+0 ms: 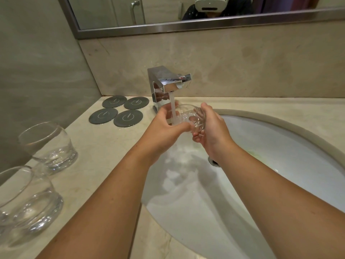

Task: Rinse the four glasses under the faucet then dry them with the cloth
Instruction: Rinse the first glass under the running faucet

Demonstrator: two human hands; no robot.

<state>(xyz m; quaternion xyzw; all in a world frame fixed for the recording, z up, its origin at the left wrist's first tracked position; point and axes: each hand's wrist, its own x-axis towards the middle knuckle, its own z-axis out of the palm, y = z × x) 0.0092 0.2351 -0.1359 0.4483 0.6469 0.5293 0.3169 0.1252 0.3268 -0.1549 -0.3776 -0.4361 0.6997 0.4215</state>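
Note:
A clear glass lies tilted on its side under the running stream from the chrome faucet, above the white sink. My right hand grips its thick base. My left hand holds it at the rim end, with the thumb curled at the rim in the water. Two more clear glasses stand upright on the counter at the left: one further back, one at the near edge. No cloth is in view.
Several dark round coasters lie on the beige stone counter left of the faucet. A wall closes the left side, a mirror hangs above the backsplash. The sink drain shows beneath my right wrist.

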